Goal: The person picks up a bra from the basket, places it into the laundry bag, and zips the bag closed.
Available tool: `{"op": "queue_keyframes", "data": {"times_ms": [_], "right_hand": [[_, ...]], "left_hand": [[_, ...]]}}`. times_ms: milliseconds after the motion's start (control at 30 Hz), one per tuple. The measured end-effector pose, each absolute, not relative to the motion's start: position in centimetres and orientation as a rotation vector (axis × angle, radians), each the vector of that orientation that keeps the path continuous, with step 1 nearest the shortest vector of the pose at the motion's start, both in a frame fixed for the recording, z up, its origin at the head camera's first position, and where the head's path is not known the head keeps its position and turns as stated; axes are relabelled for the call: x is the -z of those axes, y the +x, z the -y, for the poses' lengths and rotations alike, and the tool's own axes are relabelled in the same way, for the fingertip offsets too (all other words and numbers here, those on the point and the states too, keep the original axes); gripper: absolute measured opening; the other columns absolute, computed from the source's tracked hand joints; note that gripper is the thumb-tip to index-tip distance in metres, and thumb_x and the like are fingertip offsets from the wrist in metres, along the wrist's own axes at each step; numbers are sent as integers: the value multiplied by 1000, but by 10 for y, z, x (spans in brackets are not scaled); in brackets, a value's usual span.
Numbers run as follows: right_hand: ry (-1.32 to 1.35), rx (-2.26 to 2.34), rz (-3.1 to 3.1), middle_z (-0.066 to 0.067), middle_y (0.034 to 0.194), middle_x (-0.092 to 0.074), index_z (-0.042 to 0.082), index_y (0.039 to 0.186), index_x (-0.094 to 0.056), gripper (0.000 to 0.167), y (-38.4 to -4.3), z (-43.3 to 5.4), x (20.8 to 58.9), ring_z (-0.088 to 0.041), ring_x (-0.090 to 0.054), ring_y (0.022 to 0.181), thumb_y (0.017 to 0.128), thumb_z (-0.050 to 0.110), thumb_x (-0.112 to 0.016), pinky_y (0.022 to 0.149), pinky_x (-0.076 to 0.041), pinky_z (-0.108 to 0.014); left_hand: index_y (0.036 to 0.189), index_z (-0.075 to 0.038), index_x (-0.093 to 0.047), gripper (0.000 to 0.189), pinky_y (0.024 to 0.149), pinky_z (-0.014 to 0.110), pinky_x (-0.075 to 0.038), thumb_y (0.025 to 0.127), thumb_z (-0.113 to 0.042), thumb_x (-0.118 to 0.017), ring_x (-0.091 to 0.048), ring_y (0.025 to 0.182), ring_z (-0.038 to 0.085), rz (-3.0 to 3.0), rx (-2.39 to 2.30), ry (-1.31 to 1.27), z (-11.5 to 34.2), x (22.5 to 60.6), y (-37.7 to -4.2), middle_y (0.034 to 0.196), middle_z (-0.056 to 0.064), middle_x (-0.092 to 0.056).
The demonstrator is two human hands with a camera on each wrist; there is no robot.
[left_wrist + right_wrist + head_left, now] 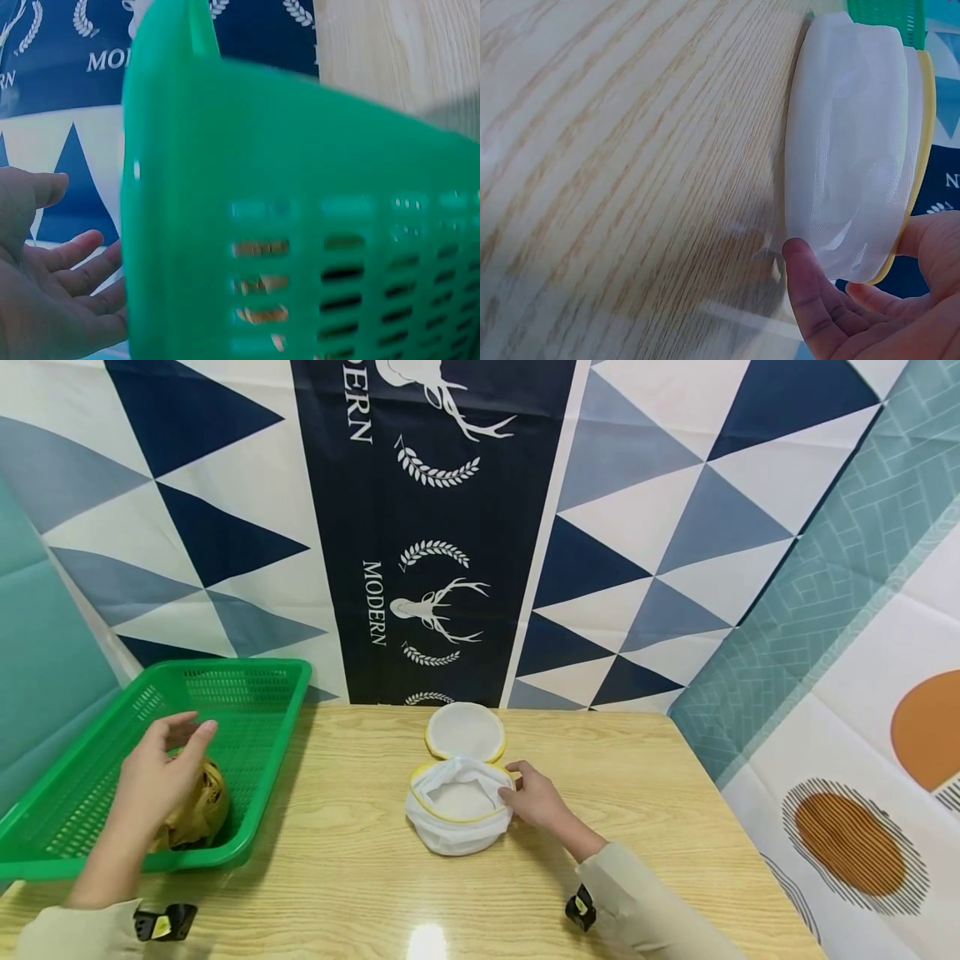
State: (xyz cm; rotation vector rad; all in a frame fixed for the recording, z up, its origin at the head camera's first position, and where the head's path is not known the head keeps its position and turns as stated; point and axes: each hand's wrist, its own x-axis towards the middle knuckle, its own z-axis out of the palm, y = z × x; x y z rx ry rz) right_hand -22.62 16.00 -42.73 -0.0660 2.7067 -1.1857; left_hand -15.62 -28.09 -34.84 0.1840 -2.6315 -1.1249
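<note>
Currently, at the left edge of the desk (345, 893), inside the near right corner of a green slotted plastic basket (247, 722): a roundish, crumpled yellow-brown bundle (208, 810), just below and right of the nearer left hand (157, 774), fingers parted, apparently grasping nothing. Mid-desk: a round white mesh pouch (459, 837), yellow-rimmed, lid (465, 732) toward the far edge, right-side rim pinched in the right hand (542, 799).

At six o'clock in the head view lies a wood-grain table (337, 827). At twelve stands a dark panel (442, 514) with white deer heads (408, 609), laurels (433, 547) and MODERN lettering (374, 603); blue triangles (618, 452) flank it at eleven and one. Teal cloth (37, 635) covers nine; pale fabric (840, 727) with orange-brown ovals (851, 843) shows at four.
</note>
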Motion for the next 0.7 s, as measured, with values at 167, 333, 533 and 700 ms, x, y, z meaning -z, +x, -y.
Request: {"op": "queue_keyframes", "data": {"times_ms": [167,333,533,700], "right_hand": [[-59,1182,-2702,-14,95,-61,1,131,-45,44,-227,-159,428,-15,-58,61,91,14,-58,53,-49,-26],[-61,1178,-2703,-14,94,-60,1,131,-45,45,-228,-159,429,-15,-58,61,91,14,-58,53,-49,-27],[-60,1174,-2706,-14,94,-60,1,131,-45,45,-228,-160,430,-15,-57,61,91,15,-59,52,-49,-27],[-61,1182,-2707,-14,92,-59,1,131,-46,44,-229,-160,430,-16,-57,61,90,14,-58,52,-49,-27]], "left_hand": [[145,3,-21,68,84,61,-36,99,-45,-34,-35,118,53,2649,1132,230,295,352,-154,134,36,-35],[145,4,-18,70,78,60,-36,99,-46,-33,-33,118,56,2688,1113,276,309,356,-150,136,38,-33],[146,6,-16,73,77,61,-36,98,-49,-31,-32,117,55,2727,1107,339,325,361,-148,136,39,-30],[145,8,-15,74,74,57,-38,98,-48,-29,-34,114,55,2761,1090,375,336,367,-148,135,41,-29]]}}
